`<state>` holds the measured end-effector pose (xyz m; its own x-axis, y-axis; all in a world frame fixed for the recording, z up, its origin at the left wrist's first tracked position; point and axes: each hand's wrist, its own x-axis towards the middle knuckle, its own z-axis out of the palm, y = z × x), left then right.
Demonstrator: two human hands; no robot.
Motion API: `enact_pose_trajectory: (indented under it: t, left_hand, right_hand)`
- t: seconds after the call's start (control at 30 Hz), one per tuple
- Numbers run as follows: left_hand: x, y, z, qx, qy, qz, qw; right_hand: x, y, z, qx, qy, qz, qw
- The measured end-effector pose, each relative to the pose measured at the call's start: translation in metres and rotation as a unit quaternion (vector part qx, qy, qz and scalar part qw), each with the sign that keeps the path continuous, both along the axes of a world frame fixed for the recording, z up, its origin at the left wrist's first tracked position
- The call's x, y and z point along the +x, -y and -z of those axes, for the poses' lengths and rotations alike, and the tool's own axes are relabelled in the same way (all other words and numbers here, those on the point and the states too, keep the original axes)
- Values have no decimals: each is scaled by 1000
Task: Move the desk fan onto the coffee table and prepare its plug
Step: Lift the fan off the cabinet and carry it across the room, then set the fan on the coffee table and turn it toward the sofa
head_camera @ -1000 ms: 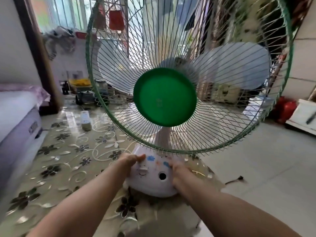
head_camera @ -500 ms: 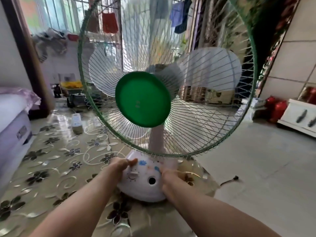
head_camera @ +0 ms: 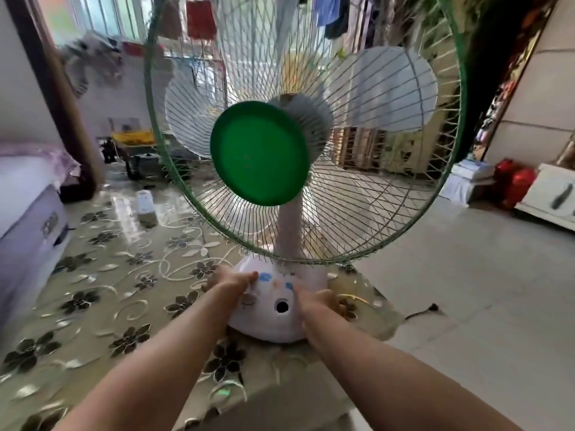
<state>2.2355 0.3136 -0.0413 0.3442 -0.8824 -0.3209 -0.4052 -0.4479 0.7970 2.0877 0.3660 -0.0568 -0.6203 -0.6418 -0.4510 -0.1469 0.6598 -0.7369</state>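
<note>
Fan (head_camera: 281,309): stood upright on the table (head_camera: 102,293), near its right corner, base between both hands.
Left hand (head_camera: 231,283): gripped the base's left side.
Right hand (head_camera: 314,301): gripped the base's right side.
Plug (head_camera: 432,307): lay on the floor (head_camera: 466,275), right of the right hand, apart from it.

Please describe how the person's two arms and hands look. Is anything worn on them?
Both forearms are bare: no sleeve reaches into view. The left hand and the right hand wear no gloves. I see no watch, bracelet or ring on either, though the picture is slightly blurred and most fingers are hidden. No markings show on the arms.
</note>
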Motion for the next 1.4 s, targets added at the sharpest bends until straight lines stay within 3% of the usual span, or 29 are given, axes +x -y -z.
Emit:
enact_pose_trajectory:
  t: [0.07,0.3,0.53,0.77,0.87,1.1,1.4]
  left_hand:
    - [-1,-6,-2,-3,51,21,998]
    - [-6,-21,-11,-34,180,91,979]
    - [-11,-16,-4,-41,236,101,966]
    - [-11,-34,-34,46,247,135,958]
    - [-12,-55,-67,82,283,158,943]
    - [-4,-106,-171,105,265,181,941]
    - [-7,-176,-362,37,267,184,945]
  right_hand:
    - [-2,-3,-3,39,-60,-6,997]
    - [-11,-11,-11,5,-196,-58,979]
    - [-11,1,-7,39,-242,-99,964]
    - [-1,-23,-36,81,-247,-185,948]
    - [7,-47,-68,107,-196,-178,958]
    - [14,-102,-182,173,-123,-242,947]
    - [12,-170,-370,70,-181,-285,939]
